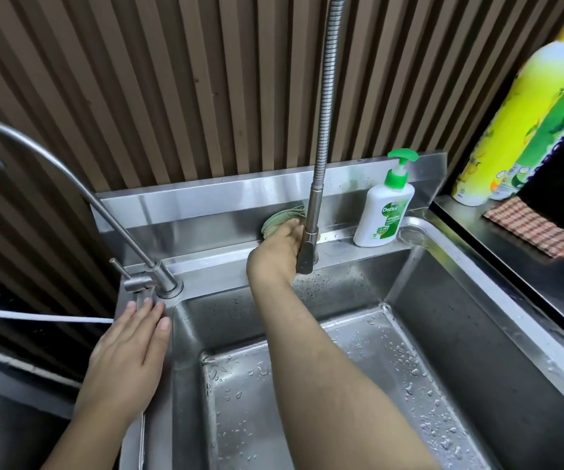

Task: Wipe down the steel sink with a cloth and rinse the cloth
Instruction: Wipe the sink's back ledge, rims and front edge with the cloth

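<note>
The steel sink (450, 300) fills the lower right, its basin floor beaded with water drops. My right hand (275, 254) reaches across the basin to the back ledge and presses a pale green cloth (275, 218) against the steel backsplash. Most of the cloth is hidden under my fingers. The pull-down faucet head (307, 245) hangs just right of that hand, partly covering it. My left hand (128, 347) lies flat, fingers apart, on the sink's left front corner rim, holding nothing.
A thin curved filter tap (153, 271) stands at the back left corner, just beyond my left fingertips. A white Dettol pump bottle (384, 215) sits on the back ledge. On the right counter are two tall yellow-green bottles (511, 123) and a checkered cloth (533, 227).
</note>
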Available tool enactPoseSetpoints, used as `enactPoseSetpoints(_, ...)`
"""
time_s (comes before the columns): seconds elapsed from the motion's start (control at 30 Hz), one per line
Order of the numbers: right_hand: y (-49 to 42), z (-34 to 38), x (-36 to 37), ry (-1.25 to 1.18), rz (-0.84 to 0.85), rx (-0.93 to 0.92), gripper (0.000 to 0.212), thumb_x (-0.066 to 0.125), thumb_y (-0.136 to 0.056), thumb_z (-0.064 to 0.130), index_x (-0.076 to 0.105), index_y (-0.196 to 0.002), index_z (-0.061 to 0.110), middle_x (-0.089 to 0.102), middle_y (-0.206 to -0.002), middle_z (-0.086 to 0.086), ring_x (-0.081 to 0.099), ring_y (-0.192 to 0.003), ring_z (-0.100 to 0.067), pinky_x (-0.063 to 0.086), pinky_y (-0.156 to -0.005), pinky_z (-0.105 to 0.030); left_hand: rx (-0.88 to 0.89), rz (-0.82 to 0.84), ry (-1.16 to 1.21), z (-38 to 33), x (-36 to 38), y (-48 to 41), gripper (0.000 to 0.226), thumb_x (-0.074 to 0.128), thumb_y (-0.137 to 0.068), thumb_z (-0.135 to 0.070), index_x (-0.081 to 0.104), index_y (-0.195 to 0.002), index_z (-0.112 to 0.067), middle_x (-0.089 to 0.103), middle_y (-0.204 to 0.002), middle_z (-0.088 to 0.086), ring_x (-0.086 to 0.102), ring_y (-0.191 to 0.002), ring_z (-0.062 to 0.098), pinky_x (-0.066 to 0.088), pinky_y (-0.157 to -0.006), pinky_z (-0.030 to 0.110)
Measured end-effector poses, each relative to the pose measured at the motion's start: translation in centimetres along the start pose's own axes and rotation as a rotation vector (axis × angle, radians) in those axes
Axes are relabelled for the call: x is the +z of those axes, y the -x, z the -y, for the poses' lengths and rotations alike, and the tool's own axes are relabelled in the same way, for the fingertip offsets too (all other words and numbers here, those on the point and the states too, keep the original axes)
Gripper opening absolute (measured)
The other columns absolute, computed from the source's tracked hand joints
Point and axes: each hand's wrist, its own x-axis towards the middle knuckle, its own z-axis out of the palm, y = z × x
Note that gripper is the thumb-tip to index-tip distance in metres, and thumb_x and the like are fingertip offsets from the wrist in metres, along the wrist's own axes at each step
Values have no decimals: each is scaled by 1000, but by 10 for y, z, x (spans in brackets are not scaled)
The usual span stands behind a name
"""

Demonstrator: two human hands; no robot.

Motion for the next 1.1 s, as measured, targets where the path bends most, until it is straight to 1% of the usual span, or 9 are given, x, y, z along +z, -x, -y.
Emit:
enactPoseSetpoints(0.1, -6, -7, 2, 322, 66, -49, 63, 32, -95, 0, -3, -148, 2, -1, -158, -15, 2, -145, -28, 4, -114, -30, -9, -3, -9, -2, 0, 0, 83, 10, -81, -63, 48, -133, -11, 41, -144, 3, 24, -138, 14, 15, -116, 35)
enactPoseSetpoints(0.2, 4, -13, 3, 517, 150, -79, 67, 39, -94, 8, 0, -148, 4, 7, -158, -12, 0, -145, -28, 14, -115, -36, -17, 0, -26, -2, 0, 0, 83, 9, -81, -62, 48, -133, -11, 41, -144, 3, 24, -139, 15, 13, -116, 34)
enactPoseSetpoints(0.37, 53, -26, 14, 1012, 286, -411, 77, 15, -93, 56, 0, -148, 4, -1, -157, -15, -6, -146, -31, -17, -113, -52, 3, -19, -17, -2, 1, -1, 80, 12, -82, -59, 49, -132, -9, 43, -143, 5, 25, -138, 13, 14, -116, 33)
enactPoseSetpoints(0.53, 40, -31, 30, 898, 430, -651, 66, 5, -96, 54, 2, -150, 15, -3, -159, -3, -16, -144, -17, -19, -114, -40, 10, -5, -17, -1, -1, 0, 79, 11, -82, -57, 46, -134, -10, 40, -144, 2, 22, -138, 10, 13, -116, 34)
enactPoseSetpoints(0.6, 28, -51, 12, 935, 357, -677, 71, -4, -90, 61, -1, -149, 22, -4, -159, 1, -14, -144, -15, -10, -117, -40, 13, -1, -25, -2, -1, -1, 79, 11, -81, -57, 46, -135, -10, 40, -145, 2, 21, -137, 8, 11, -116, 31)
enactPoseSetpoints(0.7, 21, -70, -10, 952, 129, -480, 81, -13, -82, 63, 0, -150, 21, -3, -159, 3, -9, -146, -16, 4, -117, -42, 23, -15, -50, -3, -2, -1, 78, 11, -82, -55, 47, -134, -9, 42, -143, 5, 22, -135, 9, 6, -112, 23)
enactPoseSetpoints(0.8, 31, -47, 21, 984, 197, -427, 65, 0, -95, 52, -5, -149, 17, -13, -157, 0, -16, -145, -23, -15, -113, -45, 28, -15, -59, -3, -1, -1, 78, 11, -82, -54, 48, -133, -8, 43, -143, 5, 24, -137, 14, 5, -112, 22)
enactPoseSetpoints(0.97, 36, -32, 42, 904, 484, -792, 53, 12, -100, 43, 2, -150, 27, -2, -159, 6, -9, -146, -15, -13, -114, -38, 50, -17, -71, -2, 0, 0, 76, 10, -84, -53, 46, -134, -8, 41, -143, 5, 18, -135, 8, 6, -112, 23)
enactPoseSetpoints(1.1, 7, -59, -6, 929, 315, -656, 52, 17, -100, 47, 9, -149, 32, -2, -159, 5, -7, -146, -15, -7, -115, -35, 25, -5, -54, -5, -3, 1, 79, 7, -81, -54, 43, -136, -10, 37, -146, 2, 17, -138, 8, 5, -114, 24)
